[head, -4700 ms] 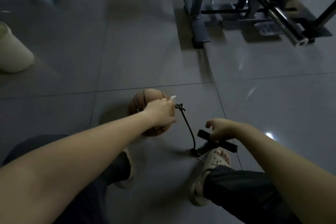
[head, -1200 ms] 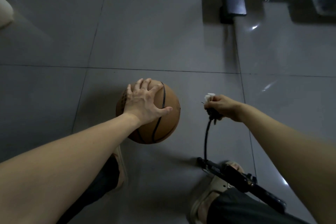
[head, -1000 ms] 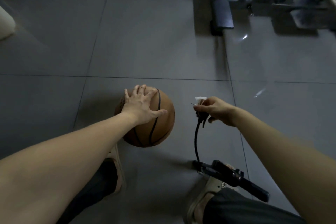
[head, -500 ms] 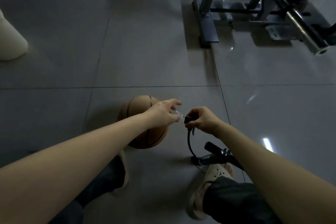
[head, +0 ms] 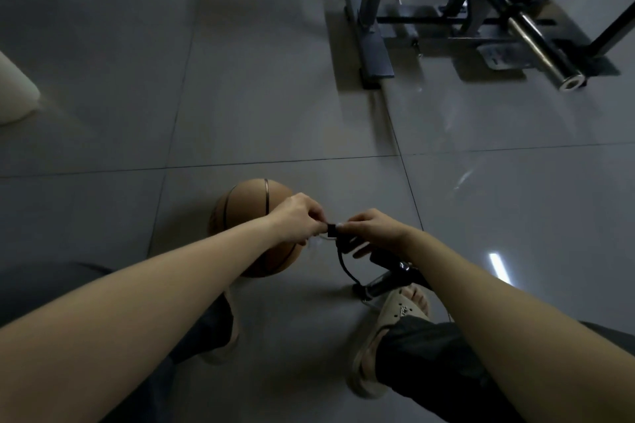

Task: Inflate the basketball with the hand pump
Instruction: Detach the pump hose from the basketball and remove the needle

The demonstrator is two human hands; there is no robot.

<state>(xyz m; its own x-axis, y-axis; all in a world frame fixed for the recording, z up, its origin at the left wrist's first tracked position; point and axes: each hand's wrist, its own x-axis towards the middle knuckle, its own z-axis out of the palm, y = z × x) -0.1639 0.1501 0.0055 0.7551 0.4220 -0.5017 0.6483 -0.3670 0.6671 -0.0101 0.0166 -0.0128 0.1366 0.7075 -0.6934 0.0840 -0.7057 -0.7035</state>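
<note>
Basketball [head: 252, 213] on floor [head: 275, 96], left of pump [head: 388, 280], which lies by right sandal [head: 395, 314]. Both hands meet at hose [head: 343, 264] end, right of ball: left hand [head: 299, 218], right hand [head: 372, 230]. Metal rack [head: 481, 14] far behind, right.

You've got a grey tile floor [head: 275, 96] w/ the ball [head: 240, 209] near centre, pump [head: 385, 283] just right of it by your sandals, metal frame [head: 372, 55] top right, pale tub [head: 13, 89] far left.

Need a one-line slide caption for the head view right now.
Both hands, left hand and right hand, pinch the pump hose end beside the basketball on the floor.
</note>
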